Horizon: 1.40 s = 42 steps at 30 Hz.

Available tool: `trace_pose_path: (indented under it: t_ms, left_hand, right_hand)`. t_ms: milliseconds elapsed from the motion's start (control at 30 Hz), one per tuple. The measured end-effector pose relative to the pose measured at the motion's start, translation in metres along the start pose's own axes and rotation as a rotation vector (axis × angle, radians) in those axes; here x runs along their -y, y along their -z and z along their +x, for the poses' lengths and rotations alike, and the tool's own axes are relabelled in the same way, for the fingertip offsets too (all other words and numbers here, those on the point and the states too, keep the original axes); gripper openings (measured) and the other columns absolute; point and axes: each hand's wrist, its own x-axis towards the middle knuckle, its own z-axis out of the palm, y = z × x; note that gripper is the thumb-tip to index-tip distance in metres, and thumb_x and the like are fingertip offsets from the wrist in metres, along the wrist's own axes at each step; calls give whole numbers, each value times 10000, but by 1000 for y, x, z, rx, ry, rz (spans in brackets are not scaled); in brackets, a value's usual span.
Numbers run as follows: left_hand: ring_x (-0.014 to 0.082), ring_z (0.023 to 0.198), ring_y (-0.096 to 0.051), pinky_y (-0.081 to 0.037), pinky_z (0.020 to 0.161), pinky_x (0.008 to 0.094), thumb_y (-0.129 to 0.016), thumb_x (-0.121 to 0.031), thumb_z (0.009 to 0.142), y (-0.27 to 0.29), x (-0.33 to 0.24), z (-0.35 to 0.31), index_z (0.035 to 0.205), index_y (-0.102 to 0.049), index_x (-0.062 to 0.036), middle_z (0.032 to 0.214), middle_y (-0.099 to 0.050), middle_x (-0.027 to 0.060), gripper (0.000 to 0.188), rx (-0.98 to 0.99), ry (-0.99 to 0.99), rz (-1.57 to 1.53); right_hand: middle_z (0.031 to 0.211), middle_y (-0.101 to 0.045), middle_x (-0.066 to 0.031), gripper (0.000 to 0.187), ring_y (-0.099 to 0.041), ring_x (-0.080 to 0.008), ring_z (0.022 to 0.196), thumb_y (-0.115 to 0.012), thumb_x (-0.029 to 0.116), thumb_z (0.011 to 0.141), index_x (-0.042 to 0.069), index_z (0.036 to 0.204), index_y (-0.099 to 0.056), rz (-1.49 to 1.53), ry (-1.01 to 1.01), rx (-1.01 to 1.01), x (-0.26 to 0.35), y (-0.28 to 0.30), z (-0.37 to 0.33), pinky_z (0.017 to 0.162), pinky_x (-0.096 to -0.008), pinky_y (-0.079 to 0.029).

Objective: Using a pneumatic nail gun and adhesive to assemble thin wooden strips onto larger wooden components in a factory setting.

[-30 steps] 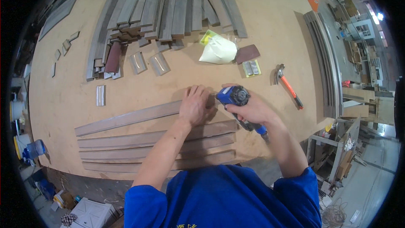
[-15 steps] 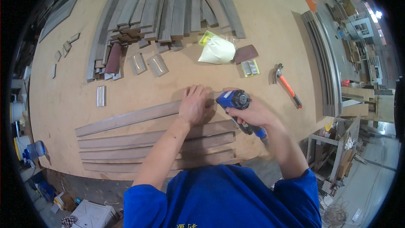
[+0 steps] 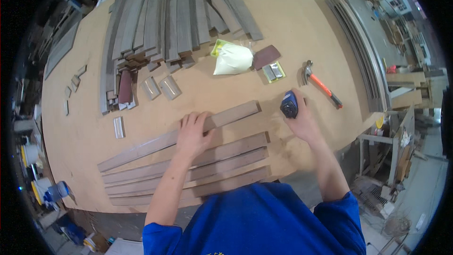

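Note:
My left hand (image 3: 192,137) lies across a long grey-brown wooden strip (image 3: 236,114), its fingers over the far edge and its thumb by the near one. The strip lies at a slant, its right end bare. Nearer my body are several similar wooden strips (image 3: 236,142), roughly parallel, partly hidden under my left forearm. My right hand (image 3: 300,118) is closed around a blue-and-black nail gun (image 3: 289,106), to the right of the strip's end and apart from it. The tool's nose is hidden from this angle.
A heap of grey wooden boards (image 3: 160,23) fills the far left. An orange-handled hammer (image 3: 322,86) lies right of a white bag (image 3: 233,58), brown sandpaper (image 3: 267,57) and a small pack (image 3: 273,72). Long boards (image 3: 361,52) are stacked along the right edge.
My right hand has carried the nail gun rightward, off the strip's end. My left hand has shifted left along the strip, its fingers spreading more. The view has tilted slightly.

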Motion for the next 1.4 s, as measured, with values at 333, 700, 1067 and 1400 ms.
trace_pose_path:
  t_ms: [333, 700, 1067, 1400]
  left_hand:
    - [332, 1045, -589, -509, 908, 447, -825, -68, 722, 8, -4, -14, 1060, -622, -81, 1065, -581, 106, 394, 89, -89, 161]
    - [303, 988, -618, -536, 809, 447, -788, -41, 664, 12, -11, -46, 997, -645, -123, 1031, -607, 52, 372, -168, -175, 120]
    - [329, 1099, -641, -503, 969, 454, -780, -236, 888, 28, 12, -54, 1144, -697, -88, 1188, -678, 106, 308, -29, 125, 3]
    - [371, 1257, -557, -434, 1086, 504, -759, -187, 894, -1, 2, -121, 1274, -651, -67, 1365, -606, 142, 413, -398, 293, -142]
  right_hand:
    - [1401, -565, -137, 630, -552, -385, 1251, -773, 158, 828, 134, 1424, -568, 144, 368, -38, 3, -28, -21, 1086, -456, -470]
    - [1280, -632, -112, 531, -676, -250, 1054, -805, 167, 850, 114, 1351, -636, 401, 396, 404, 26, -30, 3, 916, -368, -561]
    - [829, -749, -160, 379, -729, -298, 782, -708, 413, 942, 40, 989, -761, 150, -1, 455, 17, -42, 11, 744, -386, -589]
    - [1091, -714, -85, 363, -670, -306, 1075, -752, 368, 880, 139, 1159, -724, 73, 431, 73, 19, -55, -17, 908, -441, -549]
